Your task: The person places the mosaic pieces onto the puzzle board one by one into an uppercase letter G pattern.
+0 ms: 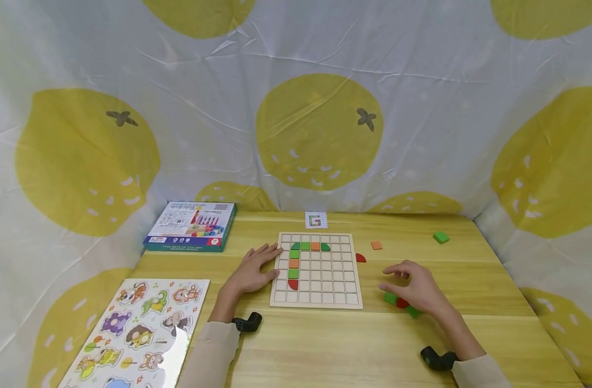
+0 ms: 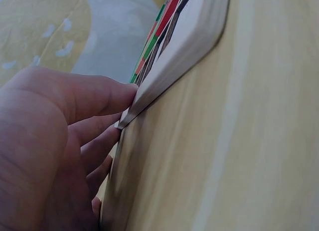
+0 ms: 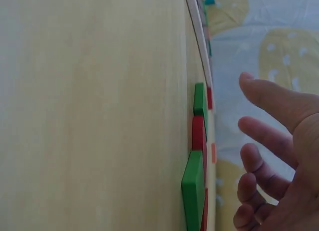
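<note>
A wooden grid board (image 1: 327, 280) lies mid-table, with green, orange and red tiles set along an upper row and down a left column. My left hand (image 1: 254, 269) rests at the board's left edge, thumb and fingertips touching its rim. To the right, my right hand (image 1: 414, 283) hovers over a small group of loose tiles, its fingers loosely bent and nothing between them. Under it show a green tile (image 3: 193, 191) and a red tile (image 3: 198, 132). A red quarter-round tile (image 1: 361, 258) lies just off the board's right edge.
A pattern card (image 1: 316, 220) lies behind the board. An orange tile (image 1: 376, 246) and a green tile (image 1: 441, 237) sit toward the back right. At left are a boxed bead set (image 1: 191, 226) and an animal puzzle board (image 1: 140, 328). A lemon-print cloth (image 1: 320, 48) hangs around the table.
</note>
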`<state>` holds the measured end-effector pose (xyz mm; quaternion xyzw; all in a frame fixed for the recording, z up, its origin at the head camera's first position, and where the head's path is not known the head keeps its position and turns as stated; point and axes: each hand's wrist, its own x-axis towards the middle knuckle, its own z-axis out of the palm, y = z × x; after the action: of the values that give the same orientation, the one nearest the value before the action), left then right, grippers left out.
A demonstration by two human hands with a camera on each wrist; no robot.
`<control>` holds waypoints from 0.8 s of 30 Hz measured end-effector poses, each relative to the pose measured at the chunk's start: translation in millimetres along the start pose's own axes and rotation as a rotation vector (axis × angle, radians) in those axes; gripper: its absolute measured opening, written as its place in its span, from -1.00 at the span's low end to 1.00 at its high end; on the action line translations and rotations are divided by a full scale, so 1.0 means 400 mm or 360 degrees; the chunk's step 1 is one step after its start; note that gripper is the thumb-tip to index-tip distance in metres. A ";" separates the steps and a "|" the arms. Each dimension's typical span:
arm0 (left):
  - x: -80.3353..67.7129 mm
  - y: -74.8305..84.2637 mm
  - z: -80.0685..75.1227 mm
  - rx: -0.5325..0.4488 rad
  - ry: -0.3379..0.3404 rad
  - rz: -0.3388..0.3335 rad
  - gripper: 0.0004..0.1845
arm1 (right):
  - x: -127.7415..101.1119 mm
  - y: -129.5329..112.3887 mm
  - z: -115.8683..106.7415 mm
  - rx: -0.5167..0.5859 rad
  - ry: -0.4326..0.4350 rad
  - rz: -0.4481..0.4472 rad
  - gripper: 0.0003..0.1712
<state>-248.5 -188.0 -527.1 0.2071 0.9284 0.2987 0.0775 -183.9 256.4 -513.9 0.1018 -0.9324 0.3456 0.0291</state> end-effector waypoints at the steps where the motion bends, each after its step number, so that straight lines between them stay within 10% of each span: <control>1: 0.000 0.000 0.000 0.0001 -0.0002 -0.0002 -0.32 | -0.003 0.006 -0.003 -0.0008 -0.0004 0.0003 -0.53; 17: 0.000 -0.004 0.000 -0.0013 0.0007 -0.0001 -0.33 | -0.041 0.059 -0.027 -0.0022 -0.0159 -0.0007 -0.42; 24: 0.001 0.000 0.000 -0.0016 -0.0004 -0.0002 -0.33 | -0.043 0.056 -0.023 -0.0001 -0.0152 -0.0043 -0.69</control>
<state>-249.0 -188.1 -527.1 0.2063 0.9269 0.3031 0.0798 -171.7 282.0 -523.5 0.1307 -0.9313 0.3397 -0.0106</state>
